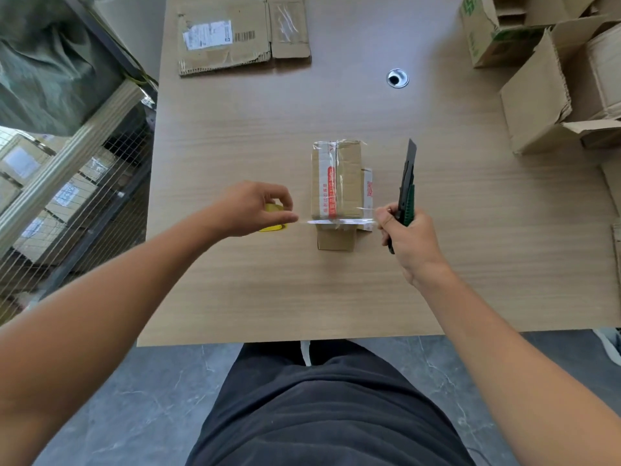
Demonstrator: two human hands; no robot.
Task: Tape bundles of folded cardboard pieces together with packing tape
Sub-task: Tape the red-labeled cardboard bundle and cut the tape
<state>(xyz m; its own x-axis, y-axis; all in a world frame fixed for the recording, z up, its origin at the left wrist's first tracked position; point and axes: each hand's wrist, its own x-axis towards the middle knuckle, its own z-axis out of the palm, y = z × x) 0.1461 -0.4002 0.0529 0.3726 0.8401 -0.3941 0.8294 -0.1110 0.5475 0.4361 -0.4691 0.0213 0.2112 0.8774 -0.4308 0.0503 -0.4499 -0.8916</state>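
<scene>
Head view: bundle of folded cardboard sits mid-bench, slightly right of centre, long axis running near edge to far edge. It already carries clear tape lengthwise and over the far end.

Tape strip is stretched crossways, at 90° to that axis, over the bundle's near end. Can't tell if it's stuck down yet or just above the cardboard.

Left hand is just left of the bundle, fingers curled around the yellow tape roll, fingertips pinching the strip where it leaves the roll.

Right hand is just right of the bundle, wrapped around a green-black utility knife, blade out and pointing toward the far edge. The strip's other end reaches this hand. Whether a finger pins it there, can't tell.

Key relation: the 2 hands flank the bundle, but the knife is at the strip's free end and the roll at the left end. My read is that the cut belongs on the roll side, so the knife hand must cross over the bundle, or the left hand bring the roll in. Risk is slack letting the tape fold on itself.
</scene>
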